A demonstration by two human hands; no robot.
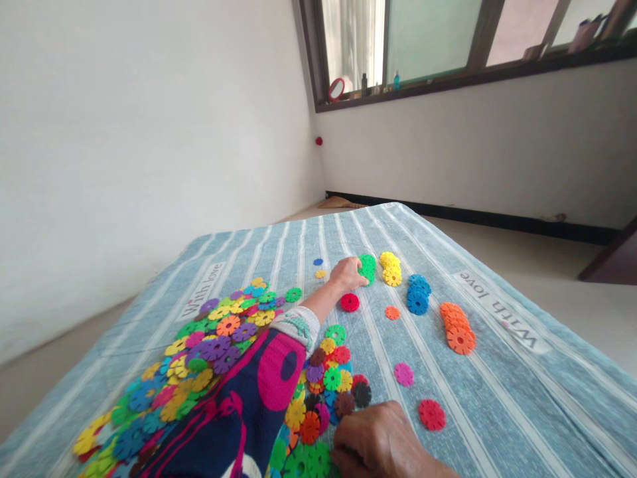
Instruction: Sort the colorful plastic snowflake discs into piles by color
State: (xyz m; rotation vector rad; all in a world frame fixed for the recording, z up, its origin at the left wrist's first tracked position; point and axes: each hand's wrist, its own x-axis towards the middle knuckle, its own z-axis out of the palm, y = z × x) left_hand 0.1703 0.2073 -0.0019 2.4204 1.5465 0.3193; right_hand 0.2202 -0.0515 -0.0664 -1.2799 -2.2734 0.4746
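Observation:
My left hand [347,273] reaches out across the bed, thumb and fingers closed on the near-left edge of a row of overlapping green notched discs [367,264]. Right of it lie similar rows of yellow discs [391,271], blue discs [418,302] and orange discs [458,337]. Near the bottom edge, my right hand [381,439] is curled closed beside the large mixed pile of discs [226,345]; its fingertips are hidden, so whatever they hold does not show. A loose red disc [350,303] lies just below my left hand.
A striped blue cover [497,398] spreads over the bed. Other single discs are scattered about: a small orange disc [393,313], a magenta disc [404,374] and a red-pink disc [432,414]. Beyond stand white walls [149,119] and a window sill [448,78] with small bottles.

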